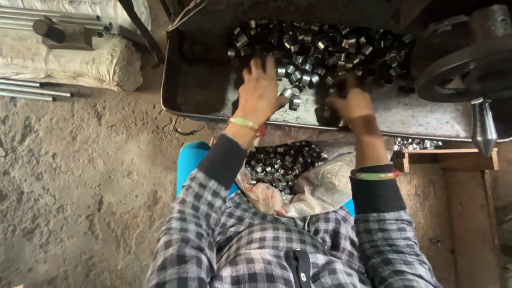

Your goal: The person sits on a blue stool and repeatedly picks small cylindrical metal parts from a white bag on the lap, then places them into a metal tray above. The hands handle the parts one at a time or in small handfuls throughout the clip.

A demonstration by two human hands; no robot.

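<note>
At the far left, thin grey metal rods (26, 90) lie beside stuffed white woven sacks (80, 61), which rest on a rough, pitted earthen floor (80, 186) that fills the lower left of the view. Next comes a shallow dark steel tray (192, 80) with a raised rim, its left part bare and its upper middle heaped with short, shiny metal ring sleeves (330, 48). The left hand (258, 93) lies palm-down on the tray at the near edge of that heap, its fingers spread wide over the rings, touching them without closing on any; a pale green bangle sits at its wrist. Below the tray's front edge, between the two forearms in checked grey sleeves, a crumpled clear plastic bag (320, 184) sits on a blue plastic seat (189, 162) and holds more of the same rings (282, 162). The right hand (349, 101) rests just beside the heap's right part, fingers curled narrowly down into the rings; whether it grips any cannot be told. Farther right, a heavy dark cast-iron wheel (464, 72) overhangs the tray, with a tapered steel handle (482, 128) hanging at its lower edge above a wooden ledge (453, 157).
</note>
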